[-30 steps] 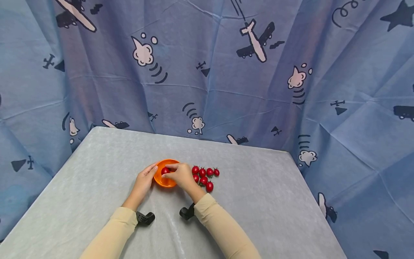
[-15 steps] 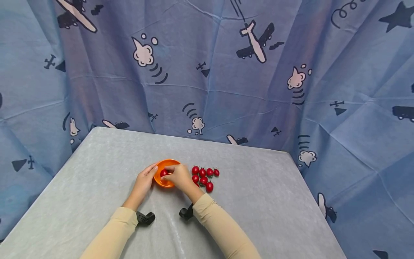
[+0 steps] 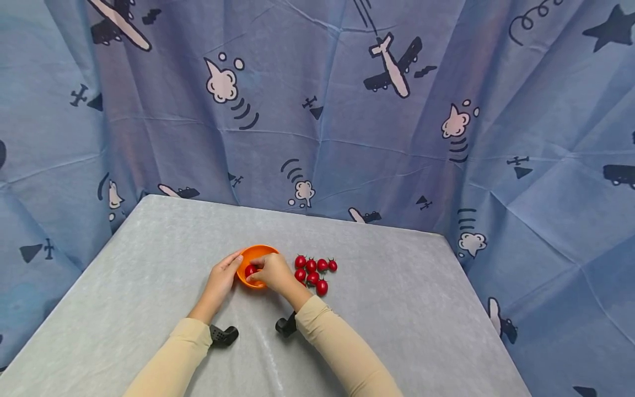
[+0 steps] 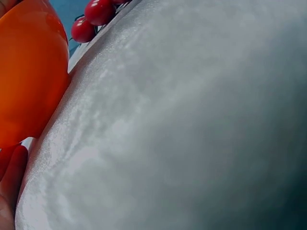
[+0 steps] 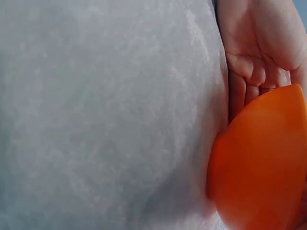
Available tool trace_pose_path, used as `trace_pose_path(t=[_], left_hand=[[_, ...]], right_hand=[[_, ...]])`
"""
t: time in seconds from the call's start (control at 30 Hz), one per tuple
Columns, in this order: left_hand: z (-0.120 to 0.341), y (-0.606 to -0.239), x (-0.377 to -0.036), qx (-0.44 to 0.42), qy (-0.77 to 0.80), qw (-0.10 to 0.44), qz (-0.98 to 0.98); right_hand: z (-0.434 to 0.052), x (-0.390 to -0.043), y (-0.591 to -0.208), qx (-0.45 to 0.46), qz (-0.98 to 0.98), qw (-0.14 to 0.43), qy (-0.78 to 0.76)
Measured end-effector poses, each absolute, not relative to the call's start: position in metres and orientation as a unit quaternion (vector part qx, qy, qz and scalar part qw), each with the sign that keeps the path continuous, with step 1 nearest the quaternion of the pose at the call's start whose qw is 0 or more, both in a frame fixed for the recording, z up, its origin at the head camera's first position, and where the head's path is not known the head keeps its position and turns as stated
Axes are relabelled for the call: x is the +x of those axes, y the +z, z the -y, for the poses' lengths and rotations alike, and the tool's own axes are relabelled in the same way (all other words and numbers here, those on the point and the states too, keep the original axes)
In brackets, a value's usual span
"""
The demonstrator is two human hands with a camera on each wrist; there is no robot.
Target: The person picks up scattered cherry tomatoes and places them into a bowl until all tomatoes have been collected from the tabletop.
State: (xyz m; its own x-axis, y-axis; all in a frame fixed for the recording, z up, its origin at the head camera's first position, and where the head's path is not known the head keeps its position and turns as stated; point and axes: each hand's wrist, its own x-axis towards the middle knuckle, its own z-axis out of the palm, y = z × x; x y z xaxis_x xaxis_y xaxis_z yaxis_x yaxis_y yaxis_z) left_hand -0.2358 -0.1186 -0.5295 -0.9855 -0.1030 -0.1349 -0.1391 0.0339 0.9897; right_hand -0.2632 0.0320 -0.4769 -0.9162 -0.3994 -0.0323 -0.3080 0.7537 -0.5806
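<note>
An orange bowl stands on the table, its outer wall large in both wrist views. My left hand grips its left rim, thumb at the edge and fingers along the outside. My right hand reaches over the bowl's right side and pinches a red cherry tomato low inside it, between thumb and fingertips. The right hand covers part of the bowl's interior. To the right of that hand lie several loose cherry tomatoes with green stems. A few of these tomatoes show beyond the bowl in the left wrist view.
A pale grey cloth covers the table. Behind and beside it hangs a blue curtain printed with planes and clouds. Black devices are worn at both wrists, below the beige sleeves.
My right hand has shifted slightly left and nearer within the bowl, the tomato moving with its fingertips. The left hand keeps its hold on the rim. The loose tomatoes stay put.
</note>
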Motion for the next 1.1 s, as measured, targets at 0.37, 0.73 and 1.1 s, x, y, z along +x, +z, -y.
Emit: trace_pose_path(t=[0.37, 0.73, 1.1], left_hand=[[0.118, -0.530, -0.236, -0.083, 0.689, 0.014, -0.720], [0.119, -0.531, -0.236, -0.086, 0.692, 0.020, -0.717], [0.119, -0.532, -0.236, -0.084, 0.696, 0.015, -0.713]], right_hand=[[-0.032, -0.262, -0.474, -0.195, -0.933, 0.081, -0.290], [-0.032, -0.261, -0.474, -0.182, -0.924, 0.096, -0.322], [-0.036, -0.256, -0.465, -0.167, -0.918, 0.089, -0.349]])
